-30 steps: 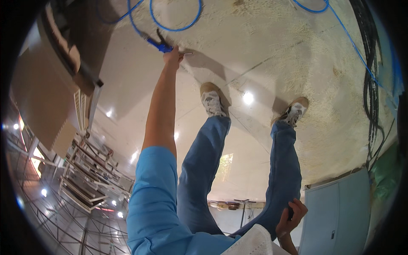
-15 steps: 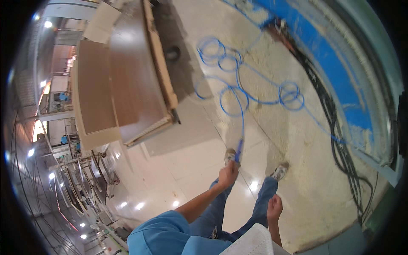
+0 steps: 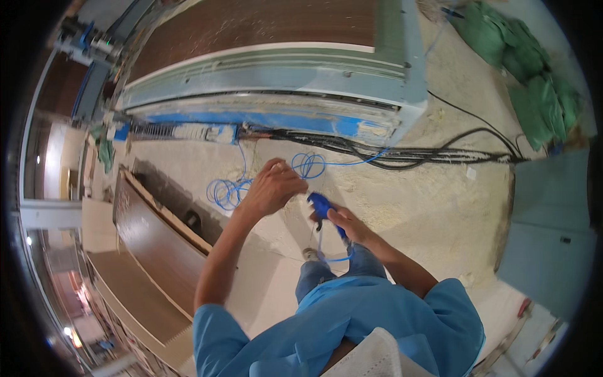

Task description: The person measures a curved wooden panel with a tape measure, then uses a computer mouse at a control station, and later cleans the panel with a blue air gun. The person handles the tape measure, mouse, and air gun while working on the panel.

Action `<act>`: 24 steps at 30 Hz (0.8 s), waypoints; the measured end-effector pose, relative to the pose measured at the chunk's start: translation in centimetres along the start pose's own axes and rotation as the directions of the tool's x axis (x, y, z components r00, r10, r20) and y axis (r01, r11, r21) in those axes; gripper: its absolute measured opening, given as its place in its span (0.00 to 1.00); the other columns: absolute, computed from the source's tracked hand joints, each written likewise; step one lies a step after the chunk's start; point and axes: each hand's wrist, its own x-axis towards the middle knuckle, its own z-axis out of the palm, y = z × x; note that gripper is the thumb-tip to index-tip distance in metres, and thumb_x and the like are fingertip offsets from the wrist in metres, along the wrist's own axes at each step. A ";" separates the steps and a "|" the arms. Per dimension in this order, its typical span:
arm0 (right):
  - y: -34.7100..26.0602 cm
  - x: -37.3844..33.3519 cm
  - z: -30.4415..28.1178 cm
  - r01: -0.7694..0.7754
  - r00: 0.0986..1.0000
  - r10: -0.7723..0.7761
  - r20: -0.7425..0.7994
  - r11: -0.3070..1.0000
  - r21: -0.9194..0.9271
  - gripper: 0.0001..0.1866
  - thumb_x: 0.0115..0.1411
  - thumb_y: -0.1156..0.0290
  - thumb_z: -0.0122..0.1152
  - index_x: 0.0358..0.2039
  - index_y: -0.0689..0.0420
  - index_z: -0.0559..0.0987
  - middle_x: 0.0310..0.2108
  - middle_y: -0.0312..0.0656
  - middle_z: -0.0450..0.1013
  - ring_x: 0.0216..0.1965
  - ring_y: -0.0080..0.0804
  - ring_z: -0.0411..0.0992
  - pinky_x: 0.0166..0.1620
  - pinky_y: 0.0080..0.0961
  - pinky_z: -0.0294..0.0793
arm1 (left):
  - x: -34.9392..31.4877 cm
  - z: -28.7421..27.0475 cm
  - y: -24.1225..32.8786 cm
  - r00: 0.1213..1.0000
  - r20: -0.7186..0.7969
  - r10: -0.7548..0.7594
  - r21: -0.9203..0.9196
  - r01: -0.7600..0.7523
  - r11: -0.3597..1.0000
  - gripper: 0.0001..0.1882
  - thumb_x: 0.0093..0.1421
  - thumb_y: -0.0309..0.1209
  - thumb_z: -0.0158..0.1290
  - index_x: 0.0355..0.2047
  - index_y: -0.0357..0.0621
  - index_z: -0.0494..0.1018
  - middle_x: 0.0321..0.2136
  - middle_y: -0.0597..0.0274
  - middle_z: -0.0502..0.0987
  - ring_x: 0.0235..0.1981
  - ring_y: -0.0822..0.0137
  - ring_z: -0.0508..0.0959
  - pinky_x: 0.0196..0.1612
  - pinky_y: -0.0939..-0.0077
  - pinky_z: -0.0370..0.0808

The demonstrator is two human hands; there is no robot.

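Right hand (image 3: 344,223) closed around a blue air gun (image 3: 321,204), nozzle end up and toward the left hand. Left hand (image 3: 271,186) just beside it, raised a little higher, fingers curled inward; not possible to tell if something thin is pinched between them. Thin blue hose (image 3: 326,254) hanging from the gun in a loop below the right hand, in front of the jeans. More blue hose in coils (image 3: 227,191) on the floor (image 3: 433,207), behind the left hand, with a second small coil near the machine. Floor pale and covered with sawdust. Long grey-blue machine (image 3: 270,81) across the top, brown board on its bed, black cables (image 3: 427,156) along its base toward the right. Green sacks (image 3: 527,69) at upper right. Stacked brown panels (image 3: 157,245) at the left, low edge close to the left forearm. Blue sleeves and shirt at the bottom edge, one shoe (image 3: 310,254) visible between the arms.
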 end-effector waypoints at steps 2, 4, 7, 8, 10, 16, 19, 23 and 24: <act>-1.6 -1.3 -2.8 0.040 0.977 -0.088 -0.192 0.970 -0.238 0.36 0.68 0.38 0.45 0.53 0.63 0.74 0.44 0.45 0.77 0.47 0.33 0.76 0.55 0.32 0.72 | 5.2 2.0 0.5 0.999 -0.033 0.037 0.013 -0.036 0.999 0.05 0.57 0.37 0.61 0.31 0.54 0.80 0.32 0.72 0.80 0.46 0.64 0.77 0.63 0.55 0.63; -2.1 -2.1 -5.8 0.041 0.933 -0.053 -0.355 0.998 -0.041 0.34 0.68 0.38 0.48 0.49 0.61 0.74 0.38 0.43 0.77 0.40 0.32 0.77 0.48 0.32 0.76 | 9.0 5.6 1.5 0.980 -0.199 0.028 -0.003 -0.030 1.000 0.13 0.57 0.32 0.61 0.43 0.54 0.78 0.44 0.65 0.79 0.51 0.58 0.75 0.64 0.54 0.63; -3.4 -1.0 -12.5 0.167 0.691 -0.053 -0.721 0.982 0.087 0.29 0.68 0.40 0.49 0.42 0.57 0.72 0.25 0.39 0.75 0.25 0.29 0.75 0.31 0.31 0.78 | 11.6 10.1 3.0 0.899 -0.404 -0.168 -0.207 0.089 0.974 0.22 0.58 0.28 0.60 0.54 0.50 0.72 0.52 0.56 0.75 0.53 0.52 0.74 0.60 0.55 0.68; -4.2 -0.5 -15.0 0.311 0.547 -0.130 -0.827 0.949 0.057 0.28 0.68 0.41 0.49 0.39 0.57 0.72 0.22 0.38 0.73 0.21 0.29 0.73 0.26 0.30 0.75 | 11.6 11.2 3.1 0.867 -0.429 -0.254 -0.317 0.119 0.941 0.25 0.58 0.27 0.60 0.56 0.49 0.70 0.53 0.54 0.74 0.54 0.50 0.74 0.58 0.56 0.69; -6.0 1.2 -19.2 0.310 0.380 -0.161 -0.911 0.950 -0.039 0.26 0.69 0.41 0.49 0.35 0.56 0.70 0.19 0.37 0.71 0.17 0.27 0.70 0.20 0.27 0.71 | 11.0 13.0 2.8 0.906 -0.267 -0.328 -0.439 0.189 0.879 0.26 0.59 0.27 0.59 0.58 0.47 0.69 0.53 0.51 0.74 0.54 0.49 0.75 0.56 0.58 0.71; -12.1 5.4 -23.9 0.227 0.398 -0.131 -0.908 0.973 -0.041 0.22 0.69 0.46 0.52 0.38 0.55 0.69 0.18 0.37 0.69 0.13 0.26 0.66 0.16 0.26 0.68 | 8.0 16.2 -4.7 0.861 -0.023 -0.509 -0.543 0.416 0.729 0.25 0.61 0.34 0.61 0.57 0.43 0.69 0.52 0.48 0.76 0.44 0.51 0.81 0.46 0.59 0.78; -16.1 7.6 -26.1 -0.004 0.538 -0.141 -0.831 0.986 -0.170 0.23 0.69 0.45 0.51 0.39 0.56 0.69 0.17 0.37 0.69 0.13 0.25 0.66 0.16 0.25 0.67 | 10.2 15.8 -10.1 0.826 -0.044 -0.562 -0.530 0.458 0.714 0.25 0.60 0.34 0.61 0.56 0.42 0.69 0.50 0.46 0.77 0.42 0.52 0.81 0.45 0.59 0.78; -21.2 12.0 -31.2 0.187 0.381 -0.208 -0.901 0.972 -0.145 0.25 0.69 0.44 0.52 0.37 0.57 0.68 0.18 0.36 0.68 0.13 0.23 0.66 0.16 0.23 0.66 | 19.8 13.4 -17.3 0.896 -0.193 -0.400 -0.394 0.302 0.868 0.24 0.61 0.35 0.61 0.55 0.40 0.70 0.47 0.43 0.77 0.43 0.47 0.80 0.46 0.58 0.77; -21.7 13.0 -32.1 0.122 0.462 -0.195 -0.865 0.980 -0.156 0.25 0.69 0.44 0.52 0.37 0.57 0.68 0.18 0.36 0.68 0.13 0.23 0.66 0.16 0.23 0.66 | 22.7 12.7 -18.8 0.892 -0.180 -0.415 -0.440 0.304 0.845 0.24 0.62 0.38 0.60 0.54 0.41 0.70 0.47 0.43 0.77 0.48 0.45 0.78 0.49 0.57 0.75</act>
